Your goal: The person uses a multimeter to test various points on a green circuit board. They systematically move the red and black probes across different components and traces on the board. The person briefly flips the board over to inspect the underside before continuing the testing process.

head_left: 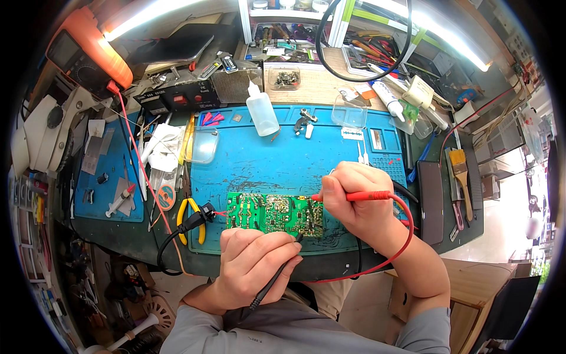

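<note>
On the pale wooden shelf behind the blue mat (236, 165), a small clear box (299, 84) holds a heap of small metal parts. Two clear plastic trays lie nearer, a left tray (204, 147) at the mat's left side, which shows blue through its bottom, and a right tray (349, 120) near the mat's back edge. Between them stands a translucent squeeze bottle (263, 115) with a pointed nozzle; its contents cannot be made out. The green circuit board (247, 213) lies on the mat over the table (127, 239), solder side up. The left grip (253, 259) is closed around a black probe (271, 285), just at the board's near edge, with the tip at that edge toward the right. The right grip (361, 200) pinches a red probe (370, 195) beside the board's far right corner, its tip pointing there; whether either tip touches metal cannot be told.
</note>
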The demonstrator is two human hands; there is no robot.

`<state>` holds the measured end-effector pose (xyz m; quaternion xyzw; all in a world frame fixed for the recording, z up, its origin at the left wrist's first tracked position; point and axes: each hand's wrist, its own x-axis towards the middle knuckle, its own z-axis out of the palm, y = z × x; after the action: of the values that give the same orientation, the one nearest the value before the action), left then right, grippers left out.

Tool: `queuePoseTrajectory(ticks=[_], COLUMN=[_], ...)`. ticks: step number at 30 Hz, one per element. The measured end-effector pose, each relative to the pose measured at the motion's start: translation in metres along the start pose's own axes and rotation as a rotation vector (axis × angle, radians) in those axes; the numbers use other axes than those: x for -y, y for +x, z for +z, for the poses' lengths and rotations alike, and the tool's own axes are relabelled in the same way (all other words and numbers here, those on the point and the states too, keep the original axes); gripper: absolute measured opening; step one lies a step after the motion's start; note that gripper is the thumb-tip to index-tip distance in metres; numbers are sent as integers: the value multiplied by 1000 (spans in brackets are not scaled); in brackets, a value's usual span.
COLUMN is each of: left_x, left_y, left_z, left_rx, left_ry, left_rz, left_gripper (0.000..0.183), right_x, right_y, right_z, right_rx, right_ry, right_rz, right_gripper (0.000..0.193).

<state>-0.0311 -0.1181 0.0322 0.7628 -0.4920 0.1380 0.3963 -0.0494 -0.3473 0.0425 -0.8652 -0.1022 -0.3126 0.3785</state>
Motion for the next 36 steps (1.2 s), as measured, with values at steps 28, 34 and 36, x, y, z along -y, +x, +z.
queuePoseTrajectory(ticks=[28, 34, 36], left_x=[99, 105, 107], left_y=[94, 84, 84], left_z=[-44, -29, -27], left_rx=[496, 567, 590], left_ry=[-624, -703, -759], left_rz=[-400, -389, -415], left_gripper=[28, 27, 25], right_x=[-2, -2, -2], right_y=[-1, -2, -2], right_z=[2, 1, 1], right_rx=[-37, -27, -20], right_ry=[-49, -64, -55], right_rz=[-25, -17, -13], right_gripper=[30, 29, 29])
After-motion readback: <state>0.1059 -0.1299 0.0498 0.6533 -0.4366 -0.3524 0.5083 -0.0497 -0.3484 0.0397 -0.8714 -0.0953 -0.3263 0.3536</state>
